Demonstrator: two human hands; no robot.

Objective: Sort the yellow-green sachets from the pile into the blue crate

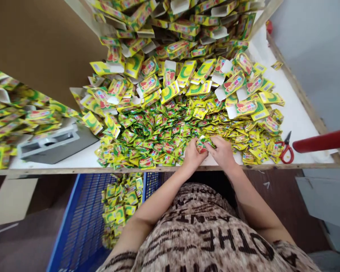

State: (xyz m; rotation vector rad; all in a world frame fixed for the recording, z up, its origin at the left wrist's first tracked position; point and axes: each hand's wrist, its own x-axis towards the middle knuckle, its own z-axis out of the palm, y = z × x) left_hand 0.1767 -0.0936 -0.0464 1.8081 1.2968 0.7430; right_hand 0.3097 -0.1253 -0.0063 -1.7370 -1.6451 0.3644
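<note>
My left hand (193, 154) and my right hand (222, 152) meet at the table's front edge, fingers closed around one small carton (201, 146). The carton is yellow and green with red print, and a bit of white shows at its top; my fingers cover much of it. Just beyond my hands spreads a heap of small shiny sachets (158, 132) in green and yellow. Behind the sachets lie many loose yellow-green cartons (187, 73), several with white end flaps standing open.
Red-handled scissors (286, 151) lie at the right, beside a red bar (323, 141). A grey tape dispenser (53, 145) stands at the left near a brown panel (45, 45). Under the table edge, a blue basket (73, 223) holds filled-looking yellow cartons.
</note>
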